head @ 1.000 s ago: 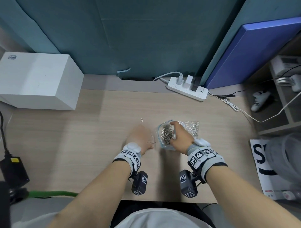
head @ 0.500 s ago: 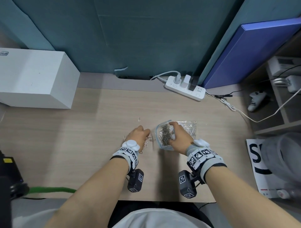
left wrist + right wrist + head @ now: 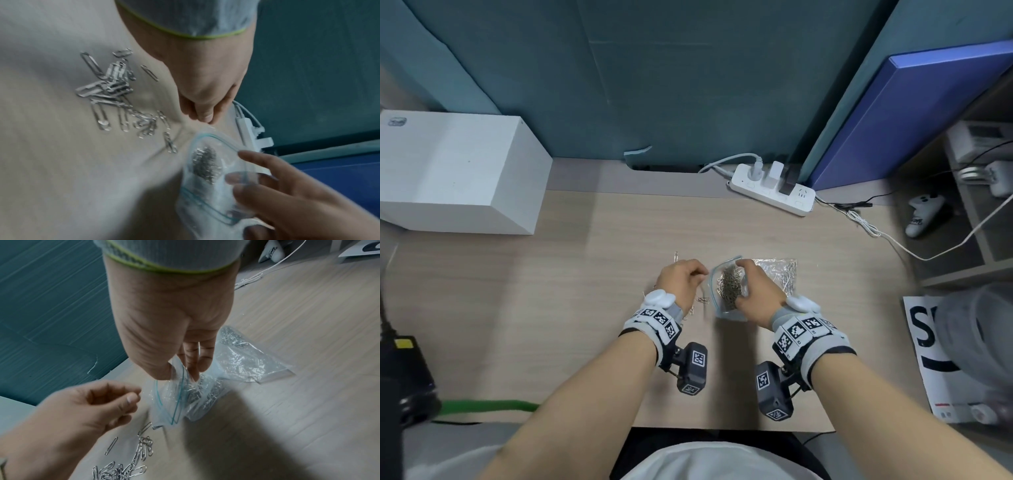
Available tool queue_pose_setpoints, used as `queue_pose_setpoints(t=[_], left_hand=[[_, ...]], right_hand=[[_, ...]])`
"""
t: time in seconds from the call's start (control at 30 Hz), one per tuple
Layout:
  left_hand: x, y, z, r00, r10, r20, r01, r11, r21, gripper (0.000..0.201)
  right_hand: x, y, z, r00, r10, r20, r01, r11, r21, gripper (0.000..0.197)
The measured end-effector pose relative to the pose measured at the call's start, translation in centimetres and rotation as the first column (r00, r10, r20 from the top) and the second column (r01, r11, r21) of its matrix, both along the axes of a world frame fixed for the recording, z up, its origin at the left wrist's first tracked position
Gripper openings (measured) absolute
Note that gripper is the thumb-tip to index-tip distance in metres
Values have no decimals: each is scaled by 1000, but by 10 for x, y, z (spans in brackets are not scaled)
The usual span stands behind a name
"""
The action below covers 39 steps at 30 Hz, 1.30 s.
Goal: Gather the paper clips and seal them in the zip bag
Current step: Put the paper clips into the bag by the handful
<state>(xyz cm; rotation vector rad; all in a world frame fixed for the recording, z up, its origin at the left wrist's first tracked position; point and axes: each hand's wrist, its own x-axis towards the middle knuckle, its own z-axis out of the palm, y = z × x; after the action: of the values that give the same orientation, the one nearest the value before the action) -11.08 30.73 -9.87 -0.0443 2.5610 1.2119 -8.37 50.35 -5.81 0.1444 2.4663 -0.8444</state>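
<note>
My right hand (image 3: 742, 275) pinches the rim of the clear zip bag (image 3: 729, 289), thumb and fingers (image 3: 193, 369) holding its blue-lined mouth open on the wooden desk. A clump of silver paper clips (image 3: 205, 162) lies inside. My left hand (image 3: 699, 272) hovers just left of the mouth with its fingertips (image 3: 131, 397) pinched together, seemingly on a paper clip that barely shows. Several loose paper clips (image 3: 115, 91) lie on the desk under that hand, also (image 3: 141, 449). One single clip (image 3: 676, 256) lies farther back.
A crinkled clear packet (image 3: 779, 274) holding more clips lies right of the zip bag. A white power strip (image 3: 774, 192) and cable (image 3: 873, 229) sit at the back right, a white box (image 3: 455, 171) at the back left, a printed sheet (image 3: 924, 342) at the right edge.
My left hand lifted off the desk, curled its fingers and moved right toward the bag's mouth. My right hand kept hold of the bag in place.
</note>
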Motion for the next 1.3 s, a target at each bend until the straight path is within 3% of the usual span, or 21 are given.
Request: queue_pose_setpoints(t=[0.17, 0.3, 0.47, 0.6, 0.73, 0.8, 1.07, 1.3], left_hand=[[10, -14, -21, 985, -173, -8, 166, 957, -240, 20], [12, -3, -25, 967, -252, -33, 236, 938, -253, 9], [8, -22, -27, 953, -298, -47, 266, 904, -335, 15], [10, -41, -21, 923, -384, 7, 367, 877, -310, 10], [12, -57, -15, 852, -515, 93, 518, 807, -283, 58], [13, -59, -15, 818, -565, 108, 566, 756, -328, 64], [17, -44, -19, 806, -591, -12, 523, 721, -454, 14], [20, -33, -22, 853, -519, -51, 428, 754, -499, 13]], right_hand=[[1, 1, -1, 1000, 2, 7, -2, 1000, -9, 76], [3, 0, -2, 1000, 10, 6, -9, 1000, -3, 75], [2, 2, -1, 1000, 11, 14, -11, 1000, 1, 76], [1, -1, 0, 1000, 8, 12, -8, 1000, 0, 74], [-3, -6, 0, 1000, 6, 13, -6, 1000, -12, 73], [-3, -8, 0, 1000, 6, 16, -6, 1000, -9, 74], [1, -6, 0, 1000, 17, 4, -17, 1000, -13, 74], [1, -5, 2, 1000, 18, 4, -18, 1000, -7, 72]])
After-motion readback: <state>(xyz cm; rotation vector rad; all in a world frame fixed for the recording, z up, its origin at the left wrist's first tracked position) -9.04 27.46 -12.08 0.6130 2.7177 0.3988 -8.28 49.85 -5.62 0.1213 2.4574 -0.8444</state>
